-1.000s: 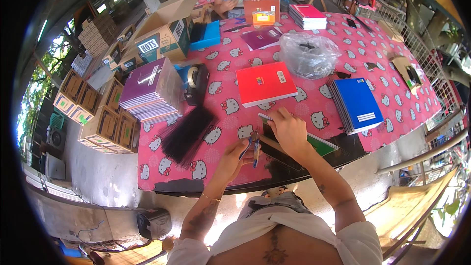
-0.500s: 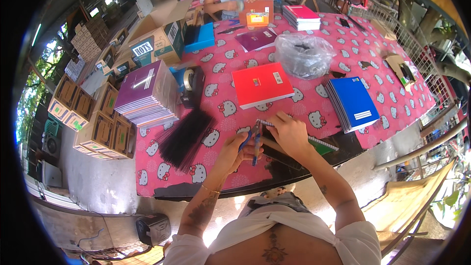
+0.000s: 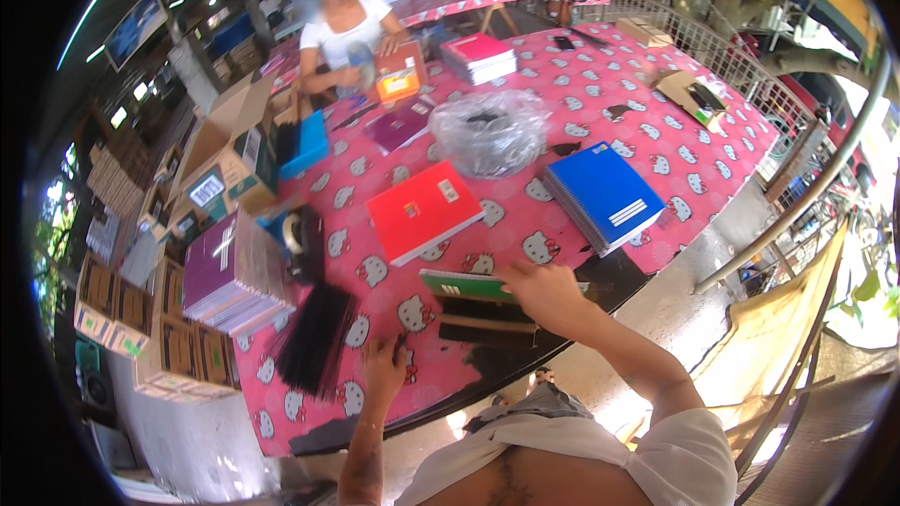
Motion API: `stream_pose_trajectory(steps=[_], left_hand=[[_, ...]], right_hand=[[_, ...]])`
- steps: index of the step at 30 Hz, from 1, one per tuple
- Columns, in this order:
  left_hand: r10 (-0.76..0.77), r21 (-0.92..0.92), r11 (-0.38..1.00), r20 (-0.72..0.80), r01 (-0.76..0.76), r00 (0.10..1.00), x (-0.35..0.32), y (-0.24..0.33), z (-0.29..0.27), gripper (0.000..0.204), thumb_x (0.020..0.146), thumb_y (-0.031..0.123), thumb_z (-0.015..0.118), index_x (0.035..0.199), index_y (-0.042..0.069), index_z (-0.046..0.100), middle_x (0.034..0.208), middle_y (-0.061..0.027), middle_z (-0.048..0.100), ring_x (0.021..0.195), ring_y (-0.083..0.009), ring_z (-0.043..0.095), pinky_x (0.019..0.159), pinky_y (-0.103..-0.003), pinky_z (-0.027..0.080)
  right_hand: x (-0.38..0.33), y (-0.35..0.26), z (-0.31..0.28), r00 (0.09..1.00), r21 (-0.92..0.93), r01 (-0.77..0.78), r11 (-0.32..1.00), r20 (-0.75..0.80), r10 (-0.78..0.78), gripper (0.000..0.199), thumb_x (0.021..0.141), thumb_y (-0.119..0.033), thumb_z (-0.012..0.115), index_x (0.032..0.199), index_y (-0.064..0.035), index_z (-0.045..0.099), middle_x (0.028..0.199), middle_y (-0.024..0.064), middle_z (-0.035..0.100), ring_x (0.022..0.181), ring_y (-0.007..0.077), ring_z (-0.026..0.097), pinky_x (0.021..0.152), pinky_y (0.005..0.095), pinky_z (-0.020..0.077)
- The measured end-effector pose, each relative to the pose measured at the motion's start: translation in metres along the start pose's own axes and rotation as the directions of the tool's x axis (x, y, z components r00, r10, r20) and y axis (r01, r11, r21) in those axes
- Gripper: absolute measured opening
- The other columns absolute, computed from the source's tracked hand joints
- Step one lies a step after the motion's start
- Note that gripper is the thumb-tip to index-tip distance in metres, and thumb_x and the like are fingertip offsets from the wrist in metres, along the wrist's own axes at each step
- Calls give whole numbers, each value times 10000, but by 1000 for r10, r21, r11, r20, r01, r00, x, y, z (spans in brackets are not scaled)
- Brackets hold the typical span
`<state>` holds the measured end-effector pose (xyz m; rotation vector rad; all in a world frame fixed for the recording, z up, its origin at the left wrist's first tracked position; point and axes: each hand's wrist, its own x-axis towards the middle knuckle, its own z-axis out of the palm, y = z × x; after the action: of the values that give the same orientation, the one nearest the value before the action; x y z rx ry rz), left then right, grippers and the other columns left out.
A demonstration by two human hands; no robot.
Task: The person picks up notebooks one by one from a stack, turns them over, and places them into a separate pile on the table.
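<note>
My right hand (image 3: 551,296) grips the top of a green spiral notebook (image 3: 466,287), which stands tilted near the table's front edge. In front of it is a dark box-like holder with a brown bar (image 3: 489,320). My left hand (image 3: 383,371) is low at the table's front, its fingers curled; a small dark thing shows at its fingertips, too little of it visible to name. To the left of that hand lies a fanned bundle of thin black strands (image 3: 317,342). A red notebook stack (image 3: 424,211) and a blue spiral notebook stack (image 3: 603,195) lie beyond.
Purple notebooks (image 3: 234,272) stand stacked at the left beside a black tape dispenser (image 3: 304,242). A clear plastic bag with a coil (image 3: 489,131) sits mid-table. Open cardboard boxes (image 3: 225,164) line the left edge. Across the table, a person in white (image 3: 345,33) works beside pink notebooks (image 3: 479,58).
My left hand has moved left and toward me, away from the notebook where it held blue-handled pliers. My right hand has raised the green notebook on edge. The view has turned right.
</note>
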<state>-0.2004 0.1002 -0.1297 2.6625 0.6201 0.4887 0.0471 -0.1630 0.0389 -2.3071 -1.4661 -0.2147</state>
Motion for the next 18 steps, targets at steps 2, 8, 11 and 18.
stream_pose_trajectory(steps=[2, 8, 11, 18], left_hand=[[-15, 194, 981, -59, 27, 998, -2, 17, 0, 316, 891, 147, 679, 1192, 51, 683, 1218, -272, 581, 1062, -445, 578, 896, -523, 484], [-90, -115, 991, -255, 63, 963, 41, 25, -1, 306, 866, 62, 670, 1165, -2, 667, 1228, -274, 569, 1136, -459, 565, 948, -503, 481], [-31, -159, 987, -269, -13, 963, 81, 45, 29, 286, 884, 87, 671, 1153, -11, 668, 1195, -276, 586, 1083, -464, 585, 923, -491, 495], [-488, -854, 356, 176, 379, 855, 94, 85, 58, 407, 1011, 406, 606, 1198, 47, 646, 1092, -63, 637, 973, -173, 577, 846, -336, 477]], right_hand=[[-8, 53, -26, 993, 12, -100, 995, -56, 101, 184, 886, -163, 668, 1062, -111, 686, 890, 118, 695, 767, 323, 696, 619, 454, 549], [11, 265, -106, 803, 763, -297, 575, -126, 582, 286, 972, -79, 608, 1235, 19, 664, 878, 18, 669, 730, 103, 602, 652, 312, 515], [-20, 437, -58, 801, 758, -339, 558, -78, 593, 235, 943, -100, 636, 1146, -2, 703, 835, 31, 670, 723, 103, 582, 659, 331, 514], [0, 463, 44, 769, 264, -574, 775, -151, 621, 345, 844, -221, 745, 1170, -108, 729, 884, 173, 720, 822, 275, 707, 774, 400, 545]])
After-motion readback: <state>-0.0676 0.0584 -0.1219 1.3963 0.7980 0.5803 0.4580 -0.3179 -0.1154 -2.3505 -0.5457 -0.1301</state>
